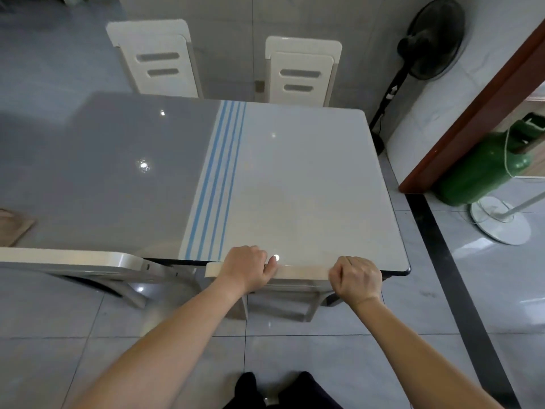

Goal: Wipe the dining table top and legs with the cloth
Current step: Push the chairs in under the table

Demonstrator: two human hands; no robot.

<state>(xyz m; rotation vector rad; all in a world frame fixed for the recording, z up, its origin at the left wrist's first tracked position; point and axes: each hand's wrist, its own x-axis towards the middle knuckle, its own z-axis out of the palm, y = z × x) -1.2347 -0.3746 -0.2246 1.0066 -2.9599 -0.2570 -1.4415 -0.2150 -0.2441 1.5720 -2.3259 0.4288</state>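
The dining table (118, 172) has a glossy top, grey on the left, white on the right, with blue stripes between. A cream chair (300, 274) is tucked under the table's near edge. My left hand (250, 268) grips the top rail of its backrest at the left end. My right hand (355, 278) grips the same rail at the right end. No cloth is in view.
A second cream chair (73, 258) stands at the near edge to the left, two more (156, 60) (300, 72) at the far side. A black standing fan (424, 45) is by the wall, a green gas cylinder (483, 169) and a white fan base (498, 222) to the right.
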